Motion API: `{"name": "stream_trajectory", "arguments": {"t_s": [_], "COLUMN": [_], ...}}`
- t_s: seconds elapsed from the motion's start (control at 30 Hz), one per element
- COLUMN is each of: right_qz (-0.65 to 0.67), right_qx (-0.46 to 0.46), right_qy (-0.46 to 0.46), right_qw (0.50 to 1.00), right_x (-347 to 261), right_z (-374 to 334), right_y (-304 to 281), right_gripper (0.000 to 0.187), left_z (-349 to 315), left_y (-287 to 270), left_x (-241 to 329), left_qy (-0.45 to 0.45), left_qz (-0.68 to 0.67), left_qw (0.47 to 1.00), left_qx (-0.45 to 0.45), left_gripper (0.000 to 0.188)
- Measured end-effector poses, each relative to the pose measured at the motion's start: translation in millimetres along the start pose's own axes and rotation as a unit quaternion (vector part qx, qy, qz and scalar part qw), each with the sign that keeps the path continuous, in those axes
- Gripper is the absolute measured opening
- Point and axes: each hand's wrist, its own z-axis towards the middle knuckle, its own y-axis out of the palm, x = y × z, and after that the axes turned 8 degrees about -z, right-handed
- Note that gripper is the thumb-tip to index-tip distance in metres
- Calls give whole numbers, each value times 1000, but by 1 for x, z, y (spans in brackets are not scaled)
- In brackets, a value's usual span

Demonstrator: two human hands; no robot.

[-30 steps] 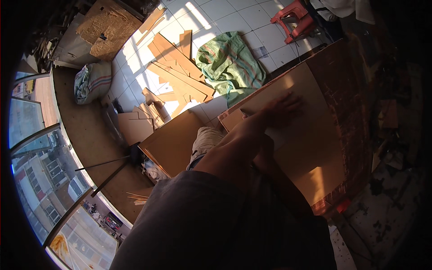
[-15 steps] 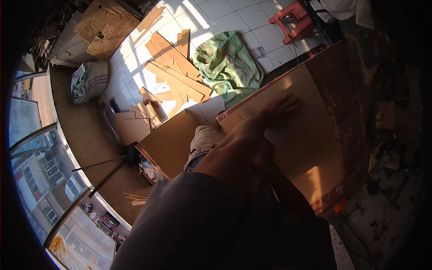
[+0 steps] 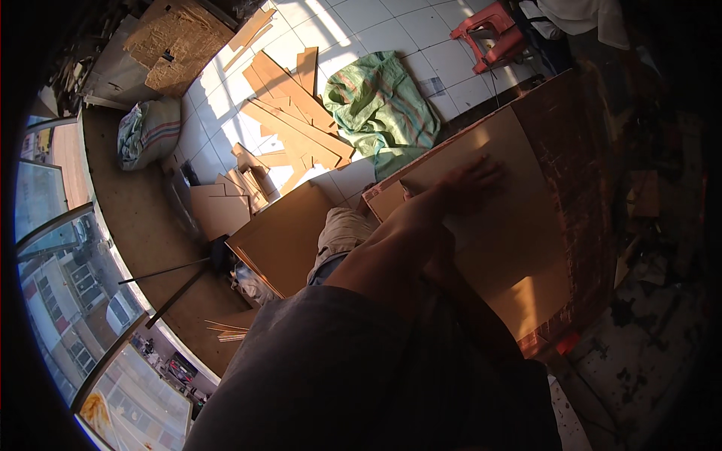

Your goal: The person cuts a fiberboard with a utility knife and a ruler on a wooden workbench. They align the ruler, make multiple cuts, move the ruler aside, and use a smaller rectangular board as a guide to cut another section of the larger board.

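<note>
A large tan sheet of board (image 3: 504,233) lies on a worn reddish-brown worktop (image 3: 571,188) in front of me. My left hand (image 3: 475,180) rests flat on the sheet, fingers stretched out and spread. Beneath my left forearm my right hand (image 3: 442,264) reaches across; the forearm covers most of its fingers. They look bent, but what they hold is hidden. Just past the left forearm, by the sheet's left edge, a small dark thing with a pale tip (image 3: 407,189) sticks out, too small to name.
Cut board strips (image 3: 297,124) lie heaped on the white tiled floor beside a green woven sack (image 3: 383,101). A red plastic stool (image 3: 489,37) stands beyond the worktop. Brown panels (image 3: 282,237) lean by my left leg. Windows (image 3: 68,278) line the left side, with a filled sack (image 3: 149,135) nearby.
The small dark thing past my left forearm has shifted slightly away from me and shows more now. My left hand stays where it was on the sheet.
</note>
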Motion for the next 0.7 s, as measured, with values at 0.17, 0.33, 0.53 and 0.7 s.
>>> {"name": "stream_trajectory", "arguments": {"t_s": [0.17, 0.33, 0.53, 0.7], "right_qz": [26, 17, -132, -142], "right_qx": [56, 54, 85, 71], "right_qy": [-12, 0, -5, -49], "right_qw": [998, 998, 988, 986], "right_x": [-2, 8, 40, 26], "right_z": [-3, -4, -6, -12], "right_y": [6, 15, 41, 10], "right_gripper": [43, 37, 31, 33], "left_z": [2, -1, 0, 1], "left_y": [3, 4, -3, -7], "left_x": [0, 0, 3, 4], "left_qy": [-2, -11, 1, -5], "left_qz": [9, -1, -1, 40], "left_qw": [1000, 1000, 1000, 999], "left_qx": [4, 5, -2, 9], "left_gripper": [65, 66, 67, 66]}}
